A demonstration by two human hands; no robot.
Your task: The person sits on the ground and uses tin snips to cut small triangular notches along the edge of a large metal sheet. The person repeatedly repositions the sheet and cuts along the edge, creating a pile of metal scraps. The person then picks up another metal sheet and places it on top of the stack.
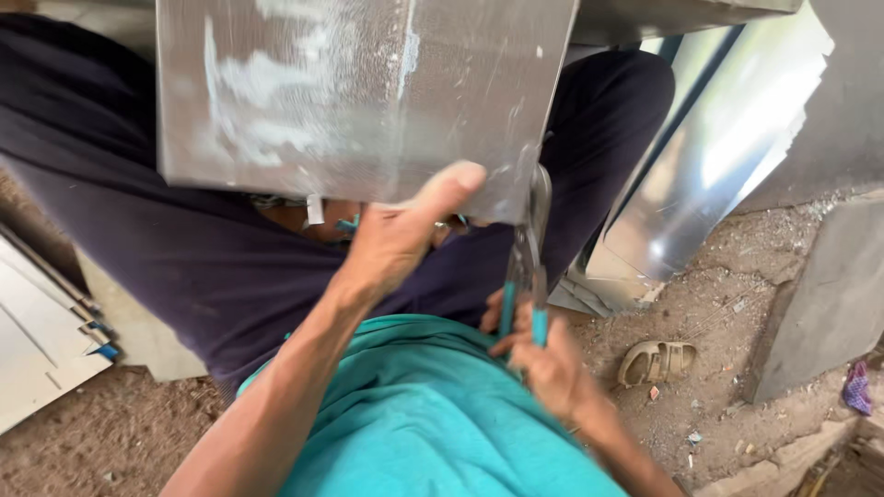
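Observation:
A folded grey sheet-metal piece (368, 92) fills the top of the head view, resting over my lap. My left hand (401, 235) grips its lower edge, thumb pressed on the face near the bottom right corner. My right hand (543, 359) is closed around the teal handles of metal snips (529, 267), whose jaws bite the sheet's lower right edge beside my thumb. My dark trousers and teal shirt lie beneath.
Shiny curved metal sheets (709, 156) lean at the right. A tan sandal (656, 362) lies on the dirt ground. Flat pale panels (37, 340) sit at the left, a grey slab (829, 294) at the far right, and a purple scrap (858, 387) near it.

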